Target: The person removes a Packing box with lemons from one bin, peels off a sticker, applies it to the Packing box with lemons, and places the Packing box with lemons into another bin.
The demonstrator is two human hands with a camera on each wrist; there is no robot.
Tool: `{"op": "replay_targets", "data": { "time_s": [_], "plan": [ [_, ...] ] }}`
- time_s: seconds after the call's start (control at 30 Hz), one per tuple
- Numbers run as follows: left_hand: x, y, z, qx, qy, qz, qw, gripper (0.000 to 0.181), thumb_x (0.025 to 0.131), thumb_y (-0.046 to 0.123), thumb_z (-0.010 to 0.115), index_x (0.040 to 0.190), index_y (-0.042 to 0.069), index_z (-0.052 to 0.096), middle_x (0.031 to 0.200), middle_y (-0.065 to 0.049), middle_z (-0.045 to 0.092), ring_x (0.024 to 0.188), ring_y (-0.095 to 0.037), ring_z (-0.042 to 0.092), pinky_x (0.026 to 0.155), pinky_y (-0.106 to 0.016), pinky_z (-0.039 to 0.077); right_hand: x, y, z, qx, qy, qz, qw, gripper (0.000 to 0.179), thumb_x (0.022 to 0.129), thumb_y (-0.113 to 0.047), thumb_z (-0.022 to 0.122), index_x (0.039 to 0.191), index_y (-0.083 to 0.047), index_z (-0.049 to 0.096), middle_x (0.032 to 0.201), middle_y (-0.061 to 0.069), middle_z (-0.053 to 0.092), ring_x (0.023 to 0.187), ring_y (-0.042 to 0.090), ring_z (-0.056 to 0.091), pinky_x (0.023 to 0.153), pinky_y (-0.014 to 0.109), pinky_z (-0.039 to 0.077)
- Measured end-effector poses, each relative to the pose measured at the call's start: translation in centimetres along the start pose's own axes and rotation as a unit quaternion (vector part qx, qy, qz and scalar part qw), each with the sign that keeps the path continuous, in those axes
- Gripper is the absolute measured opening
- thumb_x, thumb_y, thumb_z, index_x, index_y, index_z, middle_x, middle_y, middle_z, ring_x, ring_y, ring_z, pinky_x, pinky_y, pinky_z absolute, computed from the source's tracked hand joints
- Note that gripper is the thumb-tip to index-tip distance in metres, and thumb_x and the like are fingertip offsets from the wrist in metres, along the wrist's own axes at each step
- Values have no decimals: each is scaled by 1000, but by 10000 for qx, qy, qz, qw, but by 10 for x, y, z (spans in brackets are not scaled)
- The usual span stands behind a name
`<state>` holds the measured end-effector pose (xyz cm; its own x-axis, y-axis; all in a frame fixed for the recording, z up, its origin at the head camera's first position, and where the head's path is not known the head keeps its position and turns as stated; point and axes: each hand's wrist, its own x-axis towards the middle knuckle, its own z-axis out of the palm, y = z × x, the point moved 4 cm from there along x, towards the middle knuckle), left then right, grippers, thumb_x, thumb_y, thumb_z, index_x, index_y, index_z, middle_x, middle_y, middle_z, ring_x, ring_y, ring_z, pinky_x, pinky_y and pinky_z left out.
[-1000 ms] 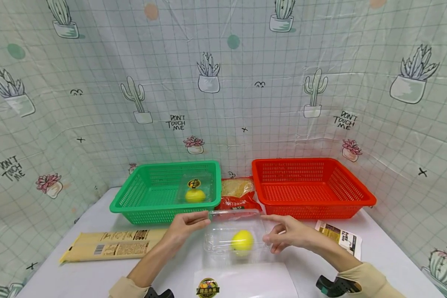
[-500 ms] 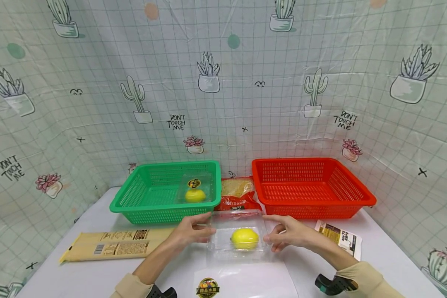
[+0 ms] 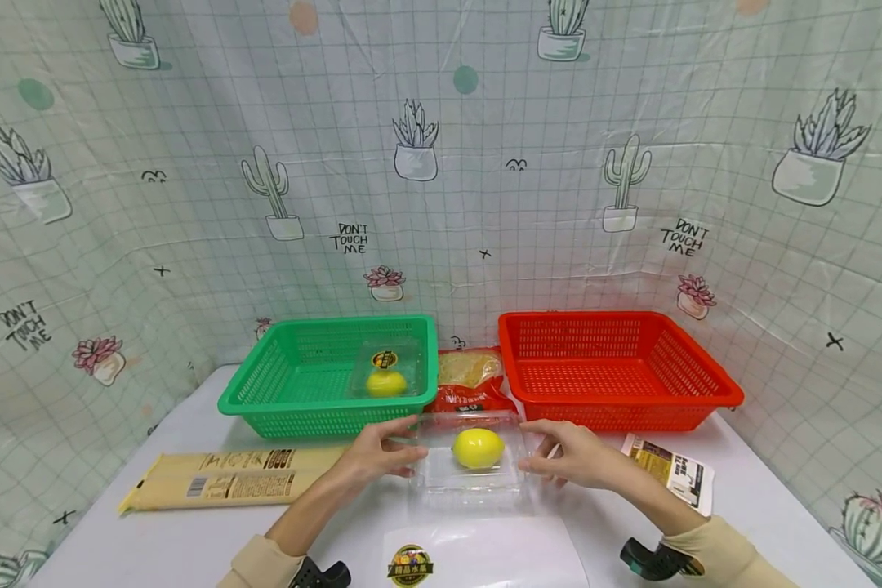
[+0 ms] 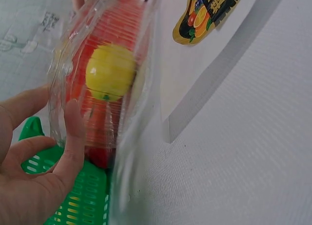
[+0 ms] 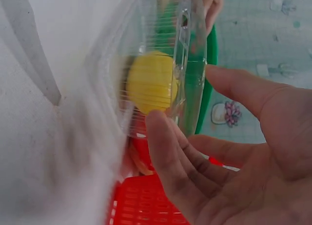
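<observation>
Clear plastic box (image 3: 436, 467): held over the middle of the desk (image 3: 191, 541), about midway between left and right edges, just nearer than the green basket (image 3: 323, 420) and red basket (image 3: 617, 416) along the far edge, with the red packet (image 3: 470, 392) between both baskets. Contact between base and desk: cannot tell. Left hand (image 3: 379, 452): gripping, fingertips pinched on the left end of the box. Right hand (image 3: 575, 455): gripping likewise on the right end. For sound handling, match both grips in height and keep the base level; advisable because of the lemon (image 3: 478, 448) inside, apparently loose and likely to roll toward any low end. Pinch lightly near the rim; avoid squeezing the thin walls, probably prone to flex. Move both hands together, at one pace, without twisting, and keep clear of the white sheet (image 3: 500, 551) toward the near edge of the desk. Orientation of box: long axis apparently left to right, roughly parallel to the far edge of the desk; length against width hard to judge because of foreshortening. Orientation of lemon: long axis also roughly left to right, small tip pointing toward the left edge, green-marked in the left wrist view.
</observation>
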<state>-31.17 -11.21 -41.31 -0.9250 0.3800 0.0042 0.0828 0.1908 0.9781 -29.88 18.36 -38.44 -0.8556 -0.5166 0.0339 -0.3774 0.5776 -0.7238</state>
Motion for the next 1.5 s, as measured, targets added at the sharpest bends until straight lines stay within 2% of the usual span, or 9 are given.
{"op": "replay_targets", "data": {
  "time_s": [0.23,0.43,0.63,0.77,0.87,0.97,1.1,1.3,1.5],
  "plan": [
    [0,5,0,114,-58,166,9998,72,90,16,72,149,-4,35,138,-34,47,91,-27,71,79,-36,60,-4,-15,-3,-807,460,-82,9956,58,84,-34,76,128,0,59,74,-3,58,58,7,52,50,21,44],
    [-2,4,-1,385,10,217,9990,69,92,20,70,148,-3,37,137,-32,49,100,-35,69,79,-37,60,0,-37,5,-946,688,-540,9917,40,84,-32,76,112,-5,67,72,-7,57,61,4,49,53,19,42],
    [-15,7,0,1186,251,373,9919,68,92,26,69,146,-2,41,141,-31,47,86,-29,72,70,-37,60,2,-62,30,-907,374,-890,9912,32,86,-35,75,105,-10,70,76,-9,61,67,0,53,58,18,47],
    [-30,9,0,1467,321,575,9870,70,91,25,71,146,-5,40,136,-32,49,98,-33,67,66,-32,59,2,-76,48,-1056,79,-1107,9882,28,86,-37,75,102,-15,71,75,-14,61,68,-4,53,61,17,47],
    [-42,10,-1,1707,202,761,9822,70,90,25,72,144,-8,41,131,-32,52,100,-35,65,63,-27,58,2,-84,61,-1093,-201,-1233,9861,26,86,-36,75,101,-16,71,73,-15,60,67,-5,53,63,15,48],
    [-54,10,-2,2131,-27,1001,9719,65,89,26,73,138,-8,49,122,-30,58,96,-30,66,62,-22,55,2,-87,72,-1163,-402,-1276,9842,25,86,-34,76,102,-15,72,73,-16,60,67,-6,53,64,14,48],
    [-68,9,0,2790,-498,1375,9491,52,87,25,74,126,-6,61,110,-20,65,86,-15,65,62,-19,51,5,-86,88,-1342,-577,-1236,9815,25,85,-33,77,102,-16,73,75,-15,60,67,-6,53,64,12,46],
    [-81,4,9,3309,-1255,1239,9271,41,86,28,76,118,3,70,104,-3,64,81,2,54,62,-15,49,11,-86,112,-1854,-761,-1292,9712,26,84,-34,77,104,-18,73,77,-13,60,68,-6,49,68,12,42],
    [-88,4,16,3930,-1253,874,9068,50,78,38,81,119,11,71,111,8,59,93,0,51,76,-19,46,11,-85,129,-1952,-1011,-1015,9702,35,83,-37,76,113,-21,71,78,-17,55,67,-6,46,69,13,40]
  ]
}}
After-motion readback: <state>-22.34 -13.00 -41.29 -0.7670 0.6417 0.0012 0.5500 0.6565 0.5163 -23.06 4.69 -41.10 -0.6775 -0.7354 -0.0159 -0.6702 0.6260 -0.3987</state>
